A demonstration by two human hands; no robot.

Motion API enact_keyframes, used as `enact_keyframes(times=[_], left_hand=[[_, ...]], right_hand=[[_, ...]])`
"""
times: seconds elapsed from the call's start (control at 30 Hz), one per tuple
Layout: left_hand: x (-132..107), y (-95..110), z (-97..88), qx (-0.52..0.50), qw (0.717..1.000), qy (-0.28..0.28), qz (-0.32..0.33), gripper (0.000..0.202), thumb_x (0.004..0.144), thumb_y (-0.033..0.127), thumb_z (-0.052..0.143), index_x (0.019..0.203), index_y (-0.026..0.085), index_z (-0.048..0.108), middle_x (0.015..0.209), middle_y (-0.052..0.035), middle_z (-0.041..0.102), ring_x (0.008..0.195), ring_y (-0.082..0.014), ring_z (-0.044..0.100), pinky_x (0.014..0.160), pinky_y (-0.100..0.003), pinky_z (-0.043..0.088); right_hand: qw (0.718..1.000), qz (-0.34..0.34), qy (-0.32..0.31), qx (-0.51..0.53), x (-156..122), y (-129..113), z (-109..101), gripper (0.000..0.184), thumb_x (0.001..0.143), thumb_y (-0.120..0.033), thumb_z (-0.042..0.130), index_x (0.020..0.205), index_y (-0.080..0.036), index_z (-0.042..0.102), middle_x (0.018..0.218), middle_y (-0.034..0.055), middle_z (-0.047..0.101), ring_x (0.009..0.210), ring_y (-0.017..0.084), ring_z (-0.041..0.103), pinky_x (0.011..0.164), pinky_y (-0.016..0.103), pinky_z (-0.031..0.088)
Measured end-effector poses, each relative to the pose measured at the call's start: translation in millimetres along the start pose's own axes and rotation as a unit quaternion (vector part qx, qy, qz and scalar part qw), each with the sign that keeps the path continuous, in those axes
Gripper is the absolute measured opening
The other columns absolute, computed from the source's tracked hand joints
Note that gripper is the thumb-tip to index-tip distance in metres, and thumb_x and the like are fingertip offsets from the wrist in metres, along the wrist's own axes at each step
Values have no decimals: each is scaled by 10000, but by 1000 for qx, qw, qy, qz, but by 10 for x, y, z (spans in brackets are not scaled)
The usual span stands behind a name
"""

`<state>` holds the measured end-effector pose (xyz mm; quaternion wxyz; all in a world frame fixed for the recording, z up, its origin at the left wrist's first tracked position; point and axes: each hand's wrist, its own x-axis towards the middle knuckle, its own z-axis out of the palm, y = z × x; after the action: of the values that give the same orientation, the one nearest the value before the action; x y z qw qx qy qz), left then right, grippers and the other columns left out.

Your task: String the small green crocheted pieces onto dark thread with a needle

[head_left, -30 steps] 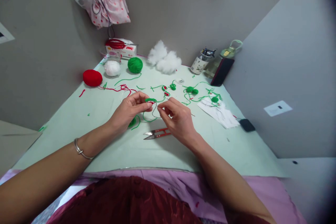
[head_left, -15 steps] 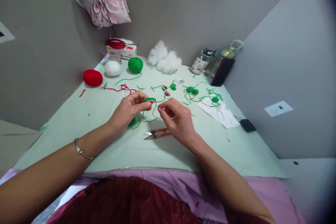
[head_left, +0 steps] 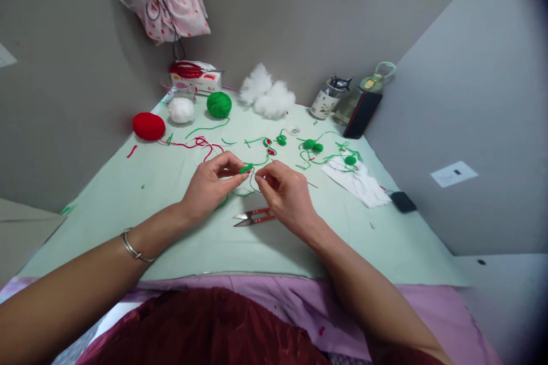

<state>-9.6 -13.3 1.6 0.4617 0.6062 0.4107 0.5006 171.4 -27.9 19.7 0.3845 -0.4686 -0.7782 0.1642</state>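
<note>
My left hand [head_left: 210,185] pinches a small green crocheted piece [head_left: 246,169] with a bit of red and white at its edge, between thumb and fingertips. Close beside it on the right, the thumb and fingers of my right hand [head_left: 286,191] are pinched together. A thin dark thread [head_left: 252,182] hangs in a loop between the piece and these fingers; whether a needle is in them is too small to see. Under my hands lie red-handled thread snips [head_left: 252,217], blades to the left, their handle end hidden by my right hand. Green yarn [head_left: 243,194] trails below the piece.
Balls of red [head_left: 148,126], white [head_left: 181,110] and green yarn [head_left: 218,104] stand at the back left, near white stuffing [head_left: 269,94]. Small green crocheted balls [head_left: 312,146] and yarn scraps lie right, by a white cloth [head_left: 357,182]. A phone [head_left: 363,115] leans on a bottle.
My left hand has tilted the green piece, so its red and white edge shows less. My right hand stays pinched beside it, barely moved. The view has shifted slightly.
</note>
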Motion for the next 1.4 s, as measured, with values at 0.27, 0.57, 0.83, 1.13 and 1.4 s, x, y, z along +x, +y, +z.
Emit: enact_keyframes(times=[0.27,0.57,0.83,1.13,1.4], left_hand=[[-2,-41,-39,102,982,33,154,53,882,263,724,898,214,713,905,-39,674,903,-200,634,873,-352,527],[-4,-59,-81,193,905,56,376,237,883,17,648,980,220,722,916,-36,662,847,-157,635,754,-293,521],[-22,-81,-89,210,897,40,386,243,901,25,629,1000,223,731,947,-49,661,869,-156,637,761,-291,532],[-29,-123,-46,121,956,-76,256,130,931,126,622,986,208,706,977,-58,731,971,-192,674,893,-335,528],[-61,-55,-8,19,990,-119,71,66,925,273,681,944,211,696,968,-23,705,951,-172,643,910,-306,483]], right_hand=[[984,90,-41,149,66,27,-21,85,899,-259,643,848,-193,664,703,-11,583,630,118,487,617,266,383],[924,149,-116,334,115,67,-71,130,820,-296,724,829,-171,690,727,-13,633,659,103,549,653,250,455],[950,103,-23,295,116,54,-111,123,878,-307,703,877,-185,689,784,-4,660,686,104,586,672,257,480],[965,70,-60,244,125,55,-161,76,844,-207,677,778,-176,700,798,7,651,727,114,572,665,258,447],[931,181,-117,295,171,93,-264,221,852,-369,677,773,-164,701,644,-32,558,600,87,442,599,251,365]])
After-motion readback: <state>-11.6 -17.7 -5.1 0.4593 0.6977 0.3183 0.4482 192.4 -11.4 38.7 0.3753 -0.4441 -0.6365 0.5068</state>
